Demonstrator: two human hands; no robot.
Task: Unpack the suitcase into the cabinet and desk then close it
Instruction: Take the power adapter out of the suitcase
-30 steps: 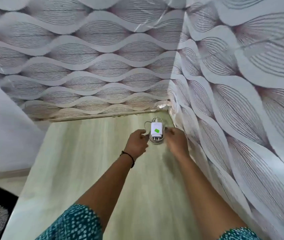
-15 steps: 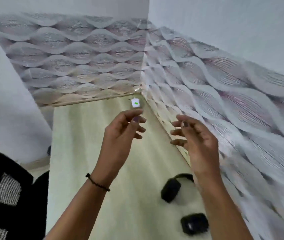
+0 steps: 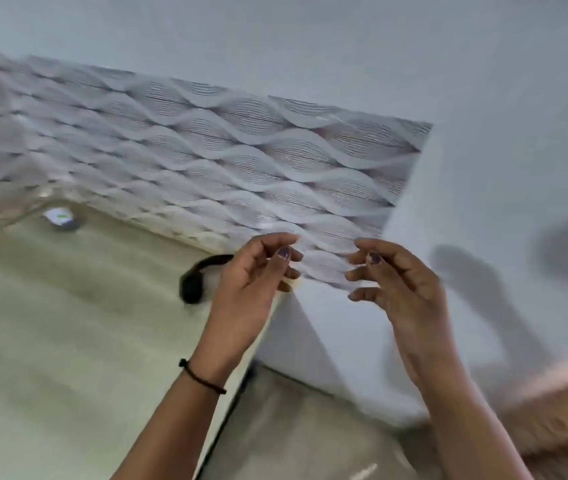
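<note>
A white charger with a green sticker lies in the far corner of the pale wooden desk. Black headphones rest on the desk near its right edge, partly behind my left hand. My left hand hovers above the desk's right edge with fingers loosely curled and nothing in it. My right hand is raised beside it, past the desk edge, also holding nothing, fingers apart. The suitcase and the cabinet are out of view. The picture is blurred by motion.
Wave-patterned wallpaper covers the wall behind the desk, with plain white wall to its right. Tiled floor shows below the desk's right edge. A fuzzy pinkish-brown surface fills the lower right corner.
Both hands let go of the charger in the desk corner and pulled back. The view has swung right, so the charger now lies far left and the floor shows.
</note>
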